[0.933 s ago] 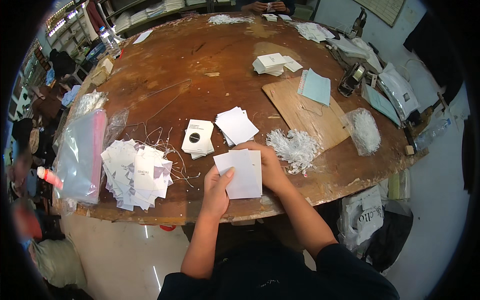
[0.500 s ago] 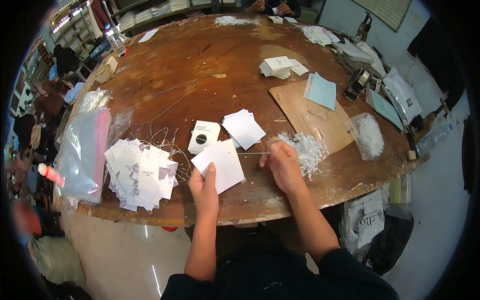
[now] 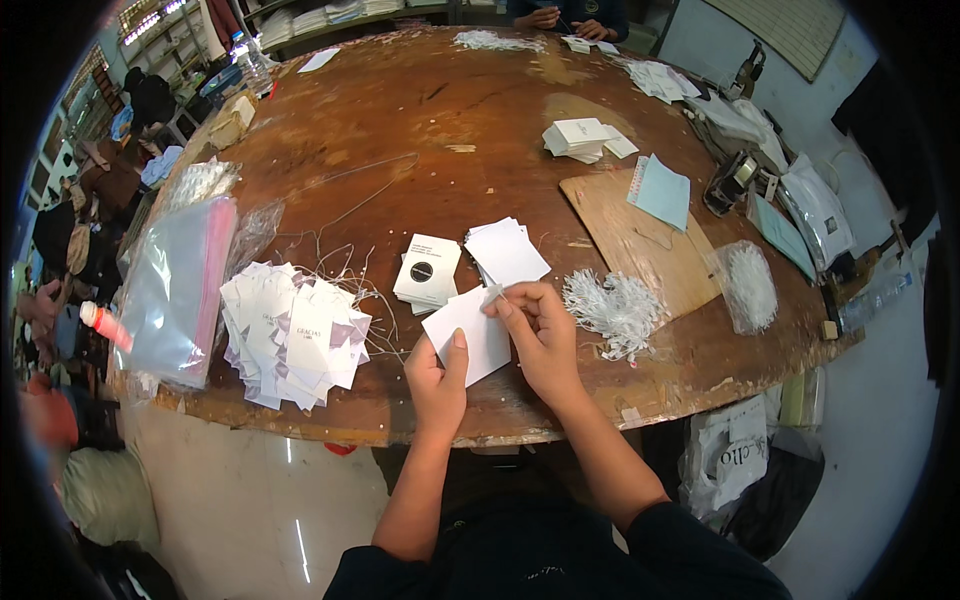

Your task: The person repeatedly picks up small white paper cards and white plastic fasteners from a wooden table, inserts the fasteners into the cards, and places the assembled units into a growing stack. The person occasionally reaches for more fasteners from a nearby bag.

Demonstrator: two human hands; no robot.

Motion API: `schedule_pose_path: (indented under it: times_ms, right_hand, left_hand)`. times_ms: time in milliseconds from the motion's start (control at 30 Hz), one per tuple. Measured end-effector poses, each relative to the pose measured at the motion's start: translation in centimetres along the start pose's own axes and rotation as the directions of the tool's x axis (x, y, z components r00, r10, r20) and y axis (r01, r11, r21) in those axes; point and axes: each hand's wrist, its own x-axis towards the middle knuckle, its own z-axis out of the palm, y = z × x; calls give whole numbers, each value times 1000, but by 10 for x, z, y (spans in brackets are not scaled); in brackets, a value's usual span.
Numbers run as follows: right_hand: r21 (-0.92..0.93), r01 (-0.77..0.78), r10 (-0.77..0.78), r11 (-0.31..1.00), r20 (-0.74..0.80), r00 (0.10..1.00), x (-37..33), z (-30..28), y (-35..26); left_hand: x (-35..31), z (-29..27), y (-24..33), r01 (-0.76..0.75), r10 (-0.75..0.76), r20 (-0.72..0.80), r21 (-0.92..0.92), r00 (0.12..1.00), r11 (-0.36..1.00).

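We hold a white card [image 3: 468, 333] just above the near edge of the table [image 3: 400, 110], between our two hands. Our left hand [image 3: 437, 375] grips its lower edge, thumb pressed on the face. Our right hand [image 3: 540, 330] pinches the upper right corner with closed fingertips; whether a string sits in that pinch we cannot tell.

Just beyond the card lie a stack [image 3: 428, 272] of cards with a dark round mark on top and a fanned pile of blank cards [image 3: 506, 252]. To our right, near the right hand, is a tuft of white strings [image 3: 612, 308], partly on a wooden board [image 3: 640, 245]. To our left sits a spread of printed tags [image 3: 295, 335] tangled with loose strings, and past it a clear plastic bag [image 3: 175, 290].
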Motion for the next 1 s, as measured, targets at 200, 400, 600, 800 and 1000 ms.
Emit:
schedule_pose_path:
  times_ms: [200,400,600,800,1000]
  right_hand:
    - [-302,85,-73,949,51,996,2,-2,-9]
    - [-400,237,-230,885,65,971,4,5,-9]
    - [-378,216,-215,900,46,975,3,5,-10]
    - [171,-479,450,861,182,874,12,-19,-31]
    - [106,-420,375,902,294,879,18,-9,-30]
  left_hand:
    - [1,1,-1,-102,101,18,134,995,986]
    - [-2,0,2,-197,186,66,277,980,940]
    - [3,5,7,-542,538,162,482,828,689]
    - [-3,1,14,-654,641,396,722,657,224]
    - [-8,-8,17,-663,693,454,747,561,47]
